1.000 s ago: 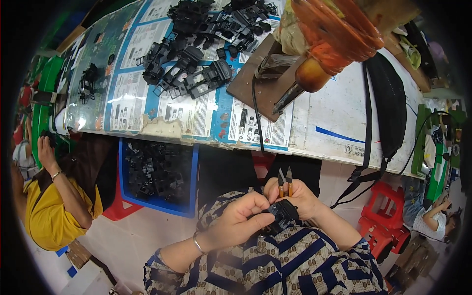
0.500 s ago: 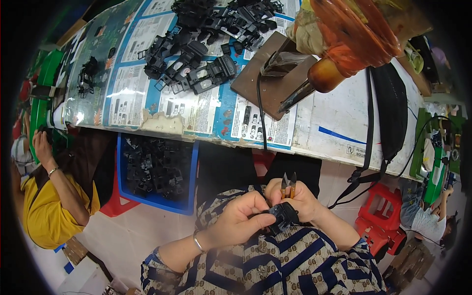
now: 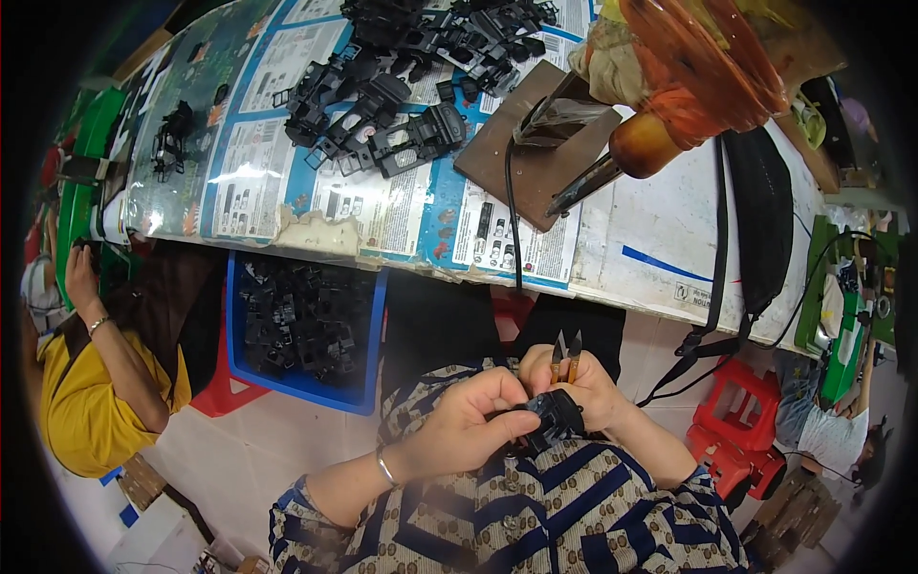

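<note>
In front of my chest, my left hand (image 3: 475,414) is closed with fingers and thumb on a black plastic part (image 3: 549,421), which looks like a small moulded vehicle body. My right hand (image 3: 594,390) is closed at the part's far right side. Out of its grip stick the two dark pointed tips of a hand tool with yellowish shanks (image 3: 574,369); the tips stand apart and point away from me. My fingers hide the rest of that tool and much of the part.
Similar black parts lie heaped on the table (image 3: 382,225) and fill a blue bin (image 3: 374,373) at its near left. A soldering iron (image 3: 643,145) hangs over a brown board (image 3: 497,172). Black straps (image 3: 719,230) drape at the right. A person in yellow (image 3: 105,411) sits left; red stools (image 3: 736,421) stand right.
The black part and both hands stay nearly in place, with only slight finger movement. The whole view has shifted a little.
</note>
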Motion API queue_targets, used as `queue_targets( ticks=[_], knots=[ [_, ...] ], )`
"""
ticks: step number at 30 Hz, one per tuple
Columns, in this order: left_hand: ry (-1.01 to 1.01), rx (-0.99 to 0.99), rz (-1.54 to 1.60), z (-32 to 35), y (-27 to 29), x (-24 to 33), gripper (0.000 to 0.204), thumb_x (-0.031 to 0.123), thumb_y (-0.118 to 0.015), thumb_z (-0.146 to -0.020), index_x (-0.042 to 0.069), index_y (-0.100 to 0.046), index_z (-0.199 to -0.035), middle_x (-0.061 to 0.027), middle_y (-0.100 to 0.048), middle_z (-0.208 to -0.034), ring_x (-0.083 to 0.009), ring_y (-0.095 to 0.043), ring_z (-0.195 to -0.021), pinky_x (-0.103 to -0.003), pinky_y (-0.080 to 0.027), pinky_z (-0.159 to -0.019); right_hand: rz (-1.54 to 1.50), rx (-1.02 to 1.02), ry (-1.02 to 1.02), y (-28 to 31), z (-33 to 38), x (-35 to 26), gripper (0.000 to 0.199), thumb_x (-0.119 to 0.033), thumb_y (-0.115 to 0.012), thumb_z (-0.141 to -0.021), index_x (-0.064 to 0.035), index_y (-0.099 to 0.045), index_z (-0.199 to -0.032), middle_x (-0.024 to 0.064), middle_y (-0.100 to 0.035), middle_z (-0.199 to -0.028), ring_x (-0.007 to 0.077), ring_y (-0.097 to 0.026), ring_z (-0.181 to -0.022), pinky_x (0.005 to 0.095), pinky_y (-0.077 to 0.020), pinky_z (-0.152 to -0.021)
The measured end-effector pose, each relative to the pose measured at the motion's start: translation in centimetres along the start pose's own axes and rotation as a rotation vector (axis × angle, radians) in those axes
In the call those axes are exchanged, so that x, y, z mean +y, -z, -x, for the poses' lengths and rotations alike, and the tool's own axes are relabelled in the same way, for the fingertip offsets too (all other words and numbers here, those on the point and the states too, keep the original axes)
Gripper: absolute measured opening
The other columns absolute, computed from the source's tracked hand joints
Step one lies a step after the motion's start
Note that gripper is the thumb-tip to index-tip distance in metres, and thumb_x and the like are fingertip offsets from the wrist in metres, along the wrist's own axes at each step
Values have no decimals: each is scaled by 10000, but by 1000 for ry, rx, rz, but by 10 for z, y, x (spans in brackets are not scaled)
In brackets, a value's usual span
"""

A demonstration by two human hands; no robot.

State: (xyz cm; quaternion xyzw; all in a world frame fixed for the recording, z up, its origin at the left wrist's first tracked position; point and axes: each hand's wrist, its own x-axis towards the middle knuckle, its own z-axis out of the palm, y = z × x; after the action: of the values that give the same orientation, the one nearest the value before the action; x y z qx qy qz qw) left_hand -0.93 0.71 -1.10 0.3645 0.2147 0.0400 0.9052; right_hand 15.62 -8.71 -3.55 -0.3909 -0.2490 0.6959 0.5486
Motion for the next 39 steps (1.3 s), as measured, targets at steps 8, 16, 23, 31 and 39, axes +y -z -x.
queue_targets(
  ticks=[8, 16, 23, 31, 39],
  knots=[
    [-10, 24, 74, 1, 3, -4, 86, 43, -541, -872, 38, -461, -905, 5, -539, -818, -22, -516, -698, -168, -437, -631, -78, 36, -57, -5, -3, -2, 9, -21, -514, -837, -25, -522, -837, 12, -498, -864, 79, -493, -765, 209, -411, -701],
    [4, -3, 20, 1, -1, -2, 85, 39, -537, -872, 41, -466, -917, 15, -533, -815, -13, -499, -709, -166, -426, -641, -56, 7, -29, -3, 4, -2, 22, -25, -508, -849, -22, -519, -868, 11, -504, -873, 79, -502, -766, 216, -423, -706],
    [-5, -7, 3, 3, 1, -2, 88, 23, -539, -863, 38, -477, -923, 19, -533, -815, -16, -491, -701, -167, -419, -642, -45, 5, -2, -7, 2, -3, 33, -16, -496, -847, -24, -520, -869, 3, -507, -852, 76, -505, -770, 216, -426, -710],
    [-52, 37, 486, -3, 17, -14, 86, 131, -450, -887, 51, -478, -906, -35, -529, -710, -114, -476, -581, -269, -395, -572, -122, 124, -143, -20, -13, -3, 97, -55, -504, -870, 5, -525, -943, -15, -476, -678, 70, -443, -598, 218, -383, -561],
    [-35, 45, 821, -6, 20, -10, 245, 244, -338, -899, 121, -543, -844, 9, -361, -439, -143, -378, -454, -297, -319, -515, 24, 201, -139, -39, -25, -20, 151, -70, -505, -892, 8, -537, -1018, 16, -535, -770, 49, -452, -617, 193, -411, -558]
  ],
)
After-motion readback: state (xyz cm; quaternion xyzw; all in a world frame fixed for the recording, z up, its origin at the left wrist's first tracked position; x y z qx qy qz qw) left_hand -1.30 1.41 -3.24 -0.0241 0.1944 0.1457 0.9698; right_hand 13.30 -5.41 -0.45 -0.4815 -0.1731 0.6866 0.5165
